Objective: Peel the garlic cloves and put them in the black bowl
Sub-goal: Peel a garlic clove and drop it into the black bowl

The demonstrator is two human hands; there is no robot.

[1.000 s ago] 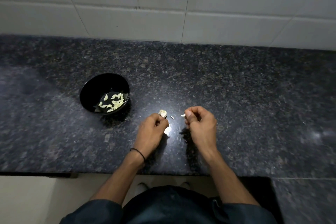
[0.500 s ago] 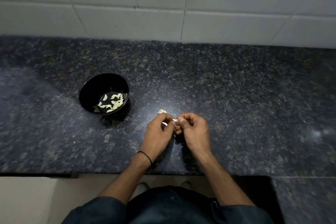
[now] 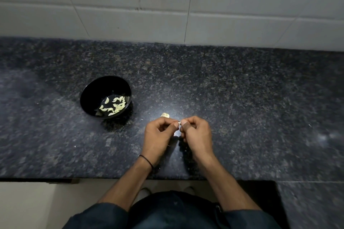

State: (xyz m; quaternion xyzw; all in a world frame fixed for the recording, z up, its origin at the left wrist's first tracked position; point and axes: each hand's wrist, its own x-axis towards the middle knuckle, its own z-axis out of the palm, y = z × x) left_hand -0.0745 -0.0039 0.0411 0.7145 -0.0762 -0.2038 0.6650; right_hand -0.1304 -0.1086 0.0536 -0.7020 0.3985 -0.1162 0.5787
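Right of the round black bowl (image 3: 100,90), two bare hands pinch one small pale garlic clove (image 3: 179,122) between them.
The left hand (image 3: 158,135) and the right hand (image 3: 197,135) both have curled fingers, and their thumb and forefinger tips meet on the clove, so each hand grasps one side of it over the dark speckled granite counter (image 3: 242,89). A thin black band (image 3: 147,161) goes around the left wrist. Just beyond the left hand, between it and the bowl, a small pale brownish piece of garlic (image 3: 165,115) lies on the counter. The bowl stands upright, well apart from the hands, and many peeled yellowish-white cloves (image 3: 116,106) lie on its bottom. Far to the right of the bowl, past both hands, one tiny white scrap (image 3: 310,125) lies on the stone. Behind the bowl rises a wall of large white tiles (image 3: 130,15).
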